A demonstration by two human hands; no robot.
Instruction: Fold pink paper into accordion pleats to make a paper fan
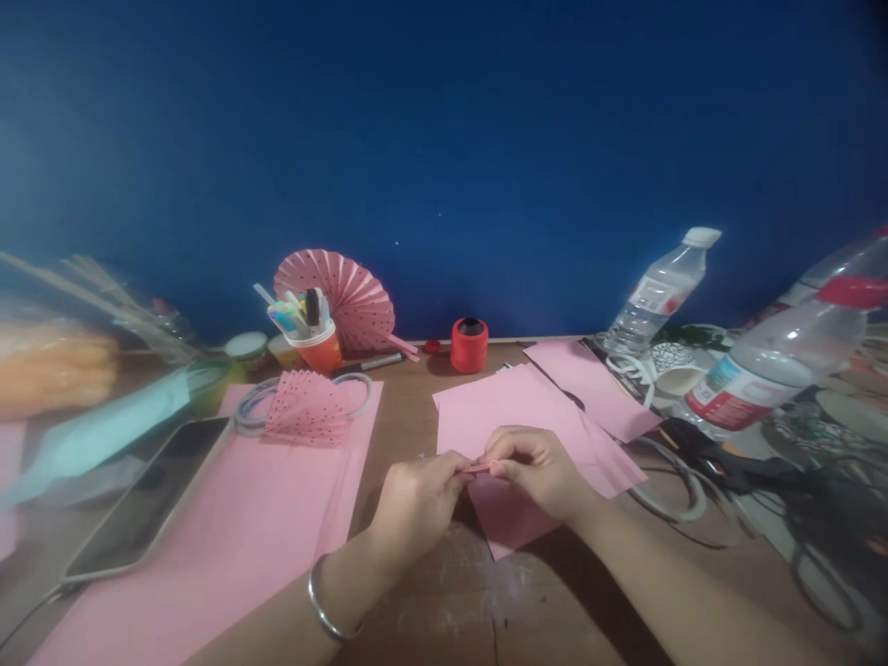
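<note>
My left hand [416,504] and my right hand [537,467] meet over the wooden table [444,601], both pinching a narrow folded strip of pink paper [478,467] between thumbs and fingers. A silver bangle [326,610] circles my left wrist. Under my hands lies a stack of pink paper sheets [513,412]. A small folded pink paper fan [309,407] rests on a large pink sheet [228,536] to the left.
A phone [149,504] lies at the left. At the back stand an orange cup of pens [315,338], an open pink fan [347,296] and a red thread spool [470,344]. Two plastic bottles [659,291] [791,356], scissors [756,472] and cables crowd the right.
</note>
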